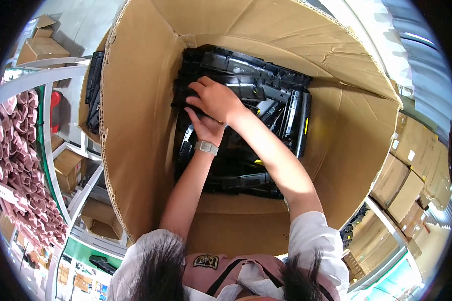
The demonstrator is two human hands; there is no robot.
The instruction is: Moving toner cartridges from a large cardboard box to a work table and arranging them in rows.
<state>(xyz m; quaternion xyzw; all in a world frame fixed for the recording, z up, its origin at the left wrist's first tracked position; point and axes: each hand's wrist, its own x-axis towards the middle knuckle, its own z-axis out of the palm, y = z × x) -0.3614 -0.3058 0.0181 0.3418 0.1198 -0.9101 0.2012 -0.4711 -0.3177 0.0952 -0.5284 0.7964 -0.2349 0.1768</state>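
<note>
Both my hands reach down into a tall cardboard box (140,120), over a pile of long black plastic toner cartridges (236,62). Near the pile's left side, my right hand (217,100) curls its fingers over the end of a dark black cartridge (181,94). Just below it, and partly covered by it, my left hand (206,128) grips the same dark part, thumb side up. A watch with a pale band sits on the left wrist. Several other cartridges, some with yellow marks, lie at different angles beneath and beside my hands.
The box's high walls surround my forearms. To the left stand a pale metal rack (75,200) and a stack of pink pieces (22,165); more black parts (94,93) sit in another carton. Closed cardboard boxes (412,145) are stacked at the right.
</note>
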